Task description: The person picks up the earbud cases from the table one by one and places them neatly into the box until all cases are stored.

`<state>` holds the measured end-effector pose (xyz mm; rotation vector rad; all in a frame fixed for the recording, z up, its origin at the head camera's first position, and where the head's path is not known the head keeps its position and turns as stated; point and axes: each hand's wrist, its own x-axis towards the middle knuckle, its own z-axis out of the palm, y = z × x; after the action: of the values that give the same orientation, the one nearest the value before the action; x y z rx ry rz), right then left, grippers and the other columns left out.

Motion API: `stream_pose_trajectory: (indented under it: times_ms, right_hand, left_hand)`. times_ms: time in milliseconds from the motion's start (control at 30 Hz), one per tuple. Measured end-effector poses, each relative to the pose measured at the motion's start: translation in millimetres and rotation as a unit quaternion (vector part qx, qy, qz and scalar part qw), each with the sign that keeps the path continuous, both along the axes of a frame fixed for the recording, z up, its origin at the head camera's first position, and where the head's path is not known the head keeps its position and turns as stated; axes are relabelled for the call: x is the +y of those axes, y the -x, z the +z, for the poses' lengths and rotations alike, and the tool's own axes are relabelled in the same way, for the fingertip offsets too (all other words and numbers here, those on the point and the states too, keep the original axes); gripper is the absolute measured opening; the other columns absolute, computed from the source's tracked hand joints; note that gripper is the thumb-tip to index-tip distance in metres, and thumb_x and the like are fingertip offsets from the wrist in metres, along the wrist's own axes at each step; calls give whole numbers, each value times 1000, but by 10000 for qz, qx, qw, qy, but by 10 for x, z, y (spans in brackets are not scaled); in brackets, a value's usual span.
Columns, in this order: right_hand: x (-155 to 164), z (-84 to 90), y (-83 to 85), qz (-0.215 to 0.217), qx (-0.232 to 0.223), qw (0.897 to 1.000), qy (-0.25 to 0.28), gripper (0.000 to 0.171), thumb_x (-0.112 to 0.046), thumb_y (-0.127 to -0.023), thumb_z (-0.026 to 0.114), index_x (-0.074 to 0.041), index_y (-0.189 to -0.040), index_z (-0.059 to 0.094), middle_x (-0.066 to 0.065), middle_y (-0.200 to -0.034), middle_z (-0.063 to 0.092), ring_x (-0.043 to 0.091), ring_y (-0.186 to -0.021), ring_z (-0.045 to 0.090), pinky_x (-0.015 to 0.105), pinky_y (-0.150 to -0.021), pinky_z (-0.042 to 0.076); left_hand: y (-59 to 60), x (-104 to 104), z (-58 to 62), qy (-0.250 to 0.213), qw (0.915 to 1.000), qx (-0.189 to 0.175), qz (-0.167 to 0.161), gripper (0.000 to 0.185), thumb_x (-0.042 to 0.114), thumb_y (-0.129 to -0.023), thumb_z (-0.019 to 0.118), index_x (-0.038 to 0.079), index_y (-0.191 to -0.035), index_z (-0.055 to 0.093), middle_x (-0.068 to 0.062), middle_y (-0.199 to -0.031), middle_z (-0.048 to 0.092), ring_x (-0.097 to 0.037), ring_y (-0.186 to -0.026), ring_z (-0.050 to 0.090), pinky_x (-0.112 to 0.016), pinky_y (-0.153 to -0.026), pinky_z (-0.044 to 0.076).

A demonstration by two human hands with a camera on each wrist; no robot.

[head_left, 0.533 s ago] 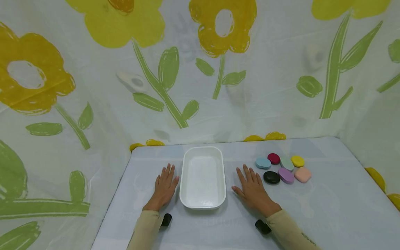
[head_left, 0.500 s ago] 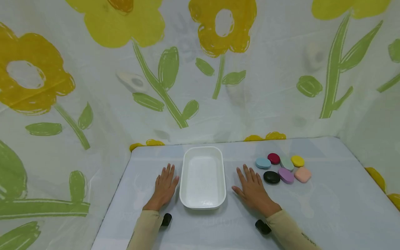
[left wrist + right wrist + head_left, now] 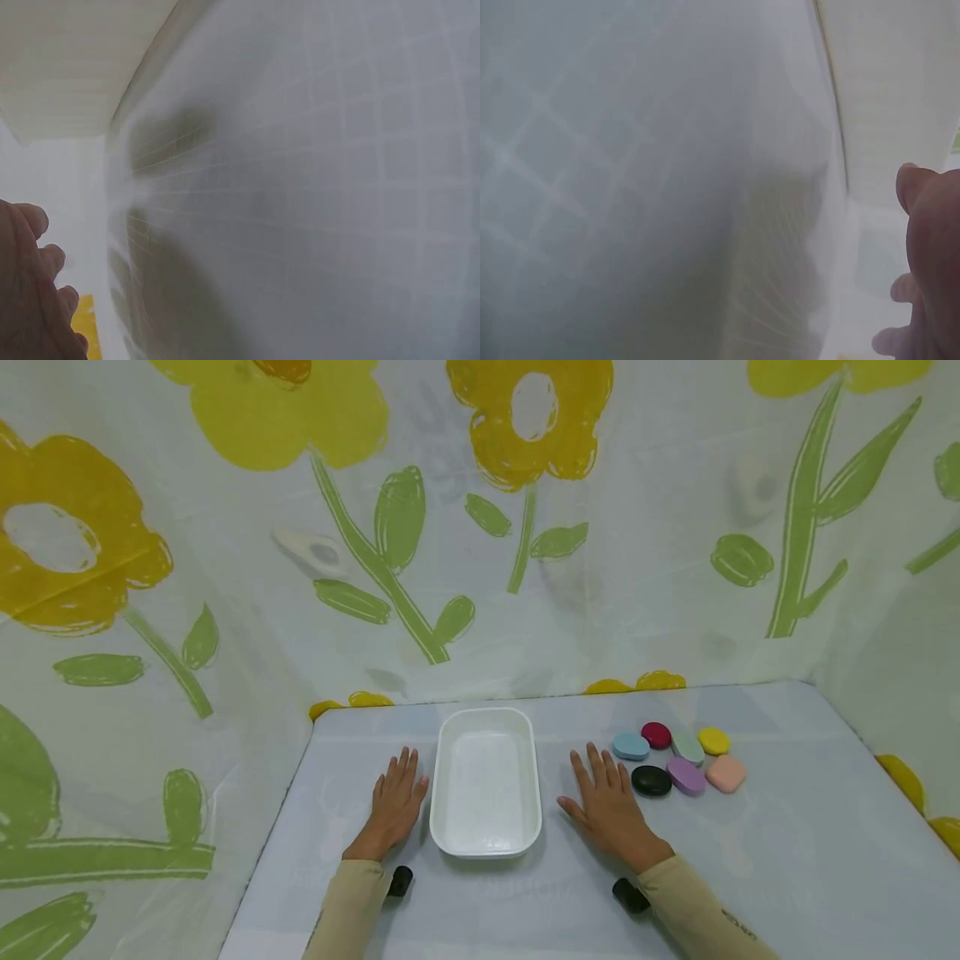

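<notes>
A white rectangular tray (image 3: 486, 847) stands between the two hands in the head view. To its left my left hand (image 3: 395, 806) lies palm down with fingers extended and holds nothing. On the other side my right hand (image 3: 611, 810) is spread flat, its fingers pointing toward the back. Just right of its fingertips sit a black oval piece (image 3: 651, 781) and a light blue oval piece (image 3: 631, 746). Around them are a dark red piece (image 3: 656, 735), a pale green one (image 3: 687, 748), a purple one (image 3: 686, 776), a yellow one (image 3: 714, 741) and a pink squarish one (image 3: 726, 773).
The table (image 3: 810, 860) has a pale cover. A white curtain (image 3: 645, 627) with yellow flowers and green leaves rises behind it and along both sides. A small black device (image 3: 631, 896) sits under the right wrist and another black device (image 3: 401, 881) under the left.
The head view has shifted slightly, so the scene sits a little higher in it. The fingers of my right hand have lifted or shifted slightly; the tray and colored pieces stay put.
</notes>
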<state>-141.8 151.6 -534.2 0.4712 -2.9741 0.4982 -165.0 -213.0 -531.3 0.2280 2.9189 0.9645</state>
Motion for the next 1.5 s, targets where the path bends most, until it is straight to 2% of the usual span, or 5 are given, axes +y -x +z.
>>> stream_pose_trajectory:
  times_ms: [233,600,867,1267,1500]
  right_hand:
    - [79,39,33,-295,-119,9995,-70,82,-41,-104,66,3,-164,31,34,-168,22,57,-153,23,72,-122,19]
    - [409,88,31,-720,68,9973,122,79,-21,-98,77,8,-159,36,38,-162,28,59,-147,30,75,-118,23]
    - [600,138,-43,-923,194,9950,332,64,1,-93,75,14,-149,47,39,-152,39,58,-134,44,68,-107,44]
    - [714,161,-108,-1000,164,9938,455,49,8,-91,76,12,-136,60,33,-132,56,53,-120,51,66,-91,55]
    - [704,216,-88,-1050,-163,9922,649,47,8,-89,78,12,-133,62,33,-129,57,52,-115,55,65,-94,54]
  left_hand:
    - [-2,11,42,75,9999,-65,-35,64,32,-117,33,-5,-166,18,-24,-174,12,-49,-160,5,-68,-125,4]
    - [-41,86,105,-1009,9949,8,-95,63,32,-117,35,-1,-168,19,-24,-174,16,-50,-159,11,-74,-122,8]
    - [-82,200,104,-1802,9828,-260,322,57,18,-112,53,0,-163,33,-23,-160,38,-37,-124,52,-51,-95,52]
    - [-88,345,197,-3173,9301,-1118,1474,42,8,-107,58,-4,-147,56,-13,-115,56,-19,-81,59,-30,-67,53]
    - [-88,356,219,-3342,9190,-1256,1671,40,7,-106,60,-4,-145,58,-12,-112,56,-16,-72,59,-29,-62,53]
